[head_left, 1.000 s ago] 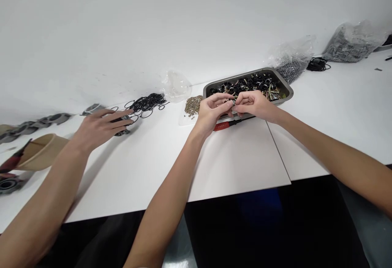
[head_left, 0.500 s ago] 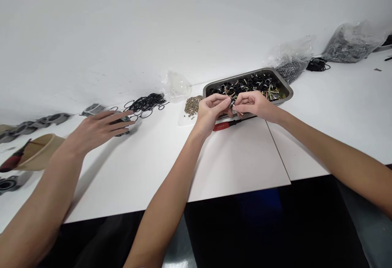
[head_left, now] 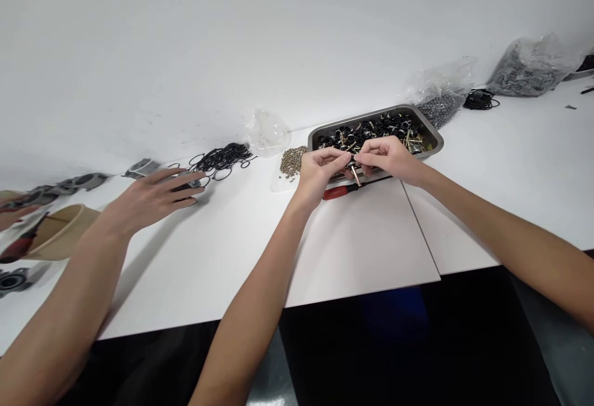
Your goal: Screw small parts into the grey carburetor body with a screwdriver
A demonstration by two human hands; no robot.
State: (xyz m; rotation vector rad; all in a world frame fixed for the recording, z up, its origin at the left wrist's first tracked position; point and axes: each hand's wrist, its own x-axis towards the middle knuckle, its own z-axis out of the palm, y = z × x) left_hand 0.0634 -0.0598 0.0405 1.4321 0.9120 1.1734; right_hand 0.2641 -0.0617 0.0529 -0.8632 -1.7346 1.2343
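My left hand and my right hand meet at the front edge of the metal tray, fingertips closed in a pinch. Between them is a small dark part with a screw, its shiny shank pointing down toward the table. Fingers cover most of the dark piece, so its shape is unclear. The tray holds a heap of black ring-shaped parts and brassy screws. Just below my hands lies a red-handled screwdriver, its shaft running right along the tray.
Left of the tray are small brass-coloured pieces, a clear bag and black rubber rings. A co-worker's hand hovers over a grey part. Farther left is a beige container. Filled plastic bags stand at the back right.
The held part has turned in my fingers; its screw shank now shows pointing downward. Another person's hand has appeared at the far left edge.
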